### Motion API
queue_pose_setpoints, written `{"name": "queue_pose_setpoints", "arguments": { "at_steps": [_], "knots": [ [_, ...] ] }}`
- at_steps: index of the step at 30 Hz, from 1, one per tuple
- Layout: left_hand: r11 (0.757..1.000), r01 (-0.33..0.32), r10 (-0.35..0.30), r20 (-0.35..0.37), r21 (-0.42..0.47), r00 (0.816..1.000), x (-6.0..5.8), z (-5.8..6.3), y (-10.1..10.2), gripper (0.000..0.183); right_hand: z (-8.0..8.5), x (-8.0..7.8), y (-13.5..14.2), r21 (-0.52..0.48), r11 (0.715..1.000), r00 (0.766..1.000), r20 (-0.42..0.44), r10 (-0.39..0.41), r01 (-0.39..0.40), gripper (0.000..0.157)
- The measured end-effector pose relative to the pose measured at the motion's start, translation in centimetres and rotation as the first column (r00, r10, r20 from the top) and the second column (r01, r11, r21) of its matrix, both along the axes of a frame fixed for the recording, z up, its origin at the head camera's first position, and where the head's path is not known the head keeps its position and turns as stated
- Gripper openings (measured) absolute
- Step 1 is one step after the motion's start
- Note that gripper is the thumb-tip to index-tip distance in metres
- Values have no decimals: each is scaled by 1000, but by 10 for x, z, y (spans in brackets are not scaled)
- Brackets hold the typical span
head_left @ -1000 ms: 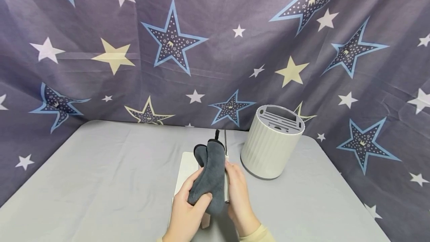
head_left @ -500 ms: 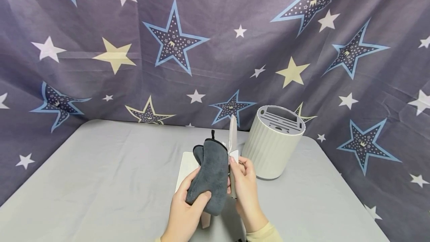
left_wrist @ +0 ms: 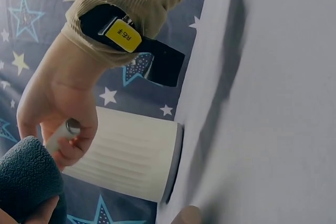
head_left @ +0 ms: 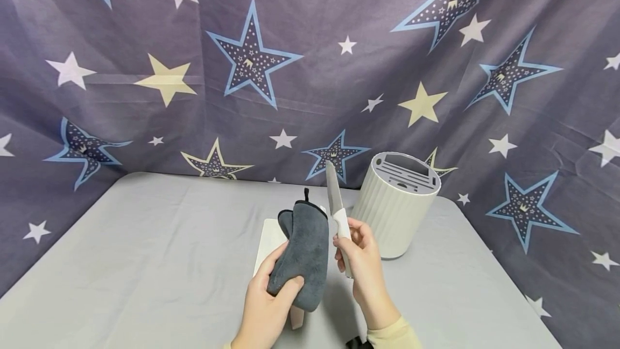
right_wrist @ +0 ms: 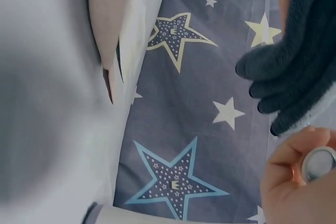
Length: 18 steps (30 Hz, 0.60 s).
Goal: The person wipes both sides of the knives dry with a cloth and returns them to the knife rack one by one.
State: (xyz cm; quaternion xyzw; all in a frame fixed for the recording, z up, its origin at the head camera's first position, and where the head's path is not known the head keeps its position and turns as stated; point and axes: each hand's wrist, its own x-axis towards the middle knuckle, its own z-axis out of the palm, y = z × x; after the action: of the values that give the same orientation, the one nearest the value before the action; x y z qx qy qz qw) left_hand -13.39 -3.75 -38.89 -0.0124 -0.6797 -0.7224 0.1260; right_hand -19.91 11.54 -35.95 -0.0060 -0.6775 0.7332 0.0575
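Note:
In the head view, my left hand [head_left: 265,298] holds a folded dark grey cloth [head_left: 306,255] with black edging and a small loop, thumb on top. My right hand [head_left: 367,268] grips a knife [head_left: 342,225] by its white handle, the blade tilted up and away, just right of the cloth and apart from it. The handle's metal-capped end [right_wrist: 319,162] shows in the right wrist view. Below the cloth, a flat white piece [head_left: 268,241] lies on the table, mostly covered. A pale pinkish, tapered object [right_wrist: 107,24] is partly hidden under my left hand.
A cream ribbed knife block [head_left: 389,220] with a slotted grey top stands right of my right hand. A pale grey cloth covers the table [head_left: 145,263]. Behind it hangs a star-patterned curtain [head_left: 315,101].
The knife, earlier mostly hidden behind the cloth, has come out to the right in my right hand, its blade now bare. My left hand and the cloth have barely moved.

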Motion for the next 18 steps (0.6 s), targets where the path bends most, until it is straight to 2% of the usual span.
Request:
{"name": "queue_pose_setpoints", "arguments": {
  "at_steps": [8, 18],
  "knots": [
    [1000, 4, -4, 19, 8, 1000, -1, -2, -1, 56, 7, -5, 12, 25, 998, 998, -32, -52, 53, 47],
    [1000, -1, 1, 37, 2, 999, 0, -1, 0, 56, 14, -10, 21, -43, 992, 989, -89, -119, 116, 38]
  ]
}}
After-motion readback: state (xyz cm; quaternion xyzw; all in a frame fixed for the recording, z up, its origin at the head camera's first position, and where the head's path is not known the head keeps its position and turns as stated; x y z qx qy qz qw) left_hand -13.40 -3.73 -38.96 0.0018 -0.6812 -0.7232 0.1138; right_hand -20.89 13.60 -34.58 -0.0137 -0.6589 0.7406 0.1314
